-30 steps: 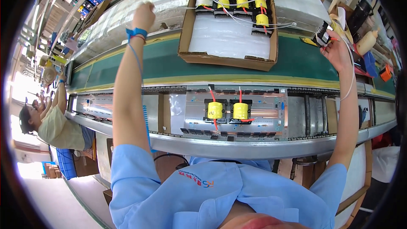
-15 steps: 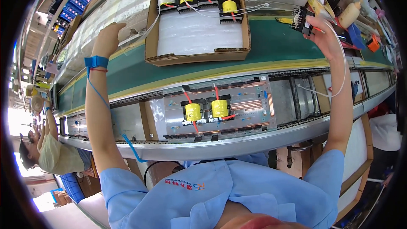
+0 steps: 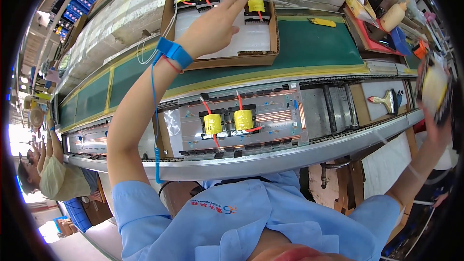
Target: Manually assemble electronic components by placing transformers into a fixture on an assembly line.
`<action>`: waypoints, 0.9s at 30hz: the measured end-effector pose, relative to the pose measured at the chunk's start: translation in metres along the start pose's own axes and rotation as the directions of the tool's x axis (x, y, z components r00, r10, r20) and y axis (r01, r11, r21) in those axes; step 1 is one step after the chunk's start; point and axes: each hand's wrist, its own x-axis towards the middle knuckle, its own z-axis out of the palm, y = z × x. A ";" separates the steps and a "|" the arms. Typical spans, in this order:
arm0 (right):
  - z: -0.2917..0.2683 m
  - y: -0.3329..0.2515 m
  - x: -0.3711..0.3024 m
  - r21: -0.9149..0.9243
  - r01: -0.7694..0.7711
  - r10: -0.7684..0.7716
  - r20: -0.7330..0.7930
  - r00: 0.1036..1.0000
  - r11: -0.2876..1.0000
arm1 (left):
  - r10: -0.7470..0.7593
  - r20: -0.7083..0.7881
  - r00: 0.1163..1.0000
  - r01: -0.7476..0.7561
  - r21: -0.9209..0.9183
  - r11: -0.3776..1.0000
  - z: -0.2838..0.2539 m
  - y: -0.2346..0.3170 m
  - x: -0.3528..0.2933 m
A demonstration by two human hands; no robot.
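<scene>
My left hand (image 3: 212, 31), a blue strap round its wrist, reaches over the cardboard box (image 3: 237, 60). Its fingers are stretched out, the thumb apart, among white wires and yellow-wound transformers (image 3: 256, 5) with red leads; fingertip contact is unclear. At the far right, my right hand (image 3: 437, 130) holds a transformer (image 3: 434, 87) with black and yellow parts, smeared by motion. Between my arms, a circuit board (image 3: 275, 116) lies on the conveyor line, bearing two transformers, the left one (image 3: 212, 123) and the right one (image 3: 244, 120).
Past the rail is a green work surface (image 3: 314, 43) with a yellow cutter (image 3: 322, 22) on it. A brush (image 3: 386, 100) lies at the line's right. Pale foam blocks (image 3: 116, 19) stand behind. A co-worker (image 3: 63, 176) is at far left.
My left hand has swung right, from beside the box to above it. The right hand has carried its transformer outward and down, trailing the white wire. The head view has shifted slightly.
</scene>
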 end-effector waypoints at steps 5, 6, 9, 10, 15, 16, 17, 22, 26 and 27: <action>0.074 0.046 -0.046 -0.513 -0.043 0.081 0.052 0.995 0.857 | -0.059 -0.003 0.998 0.058 0.209 0.976 0.016 0.000 0.036; 0.085 0.042 -0.042 -0.322 -0.147 0.242 0.280 0.929 0.935 | -0.059 -0.006 0.998 0.059 0.206 0.977 0.020 0.002 0.039; 0.096 0.057 -0.058 -0.261 -0.316 0.375 0.223 0.900 0.912 | -0.083 -0.088 0.993 0.113 0.422 0.899 0.037 0.008 0.042; 0.095 0.057 -0.057 -0.229 -0.336 0.386 0.225 0.895 0.913 | -0.073 -0.087 0.993 0.103 0.418 0.902 0.040 0.010 0.045; 0.100 0.061 -0.058 -0.089 -0.420 0.425 0.043 0.904 0.903 | -0.032 -0.060 0.998 0.048 0.284 0.958 0.034 0.010 0.056; 0.101 0.062 -0.059 -0.060 -0.428 0.429 0.004 0.903 0.902 | 0.033 -0.018 0.999 -0.027 0.289 0.957 0.028 0.010 0.058; 0.102 0.060 -0.057 -0.075 -0.474 0.476 0.010 0.879 0.877 | 0.103 -0.046 0.994 -0.085 0.289 0.953 0.022 0.010 0.060; 0.103 0.074 -0.059 -0.063 -0.442 0.443 -0.009 0.897 0.895 | -0.135 0.264 0.955 0.175 -0.131 0.976 -0.029 0.026 0.054; 0.108 0.088 -0.058 -0.139 -0.499 0.505 0.014 0.863 0.855 | -0.192 0.423 0.885 0.442 -0.641 0.627 -0.065 0.039 -0.001; 0.108 0.093 -0.057 -0.135 -0.502 0.508 0.014 0.861 0.854 | -0.183 0.399 0.898 0.439 -0.827 0.351 -0.056 0.035 -0.012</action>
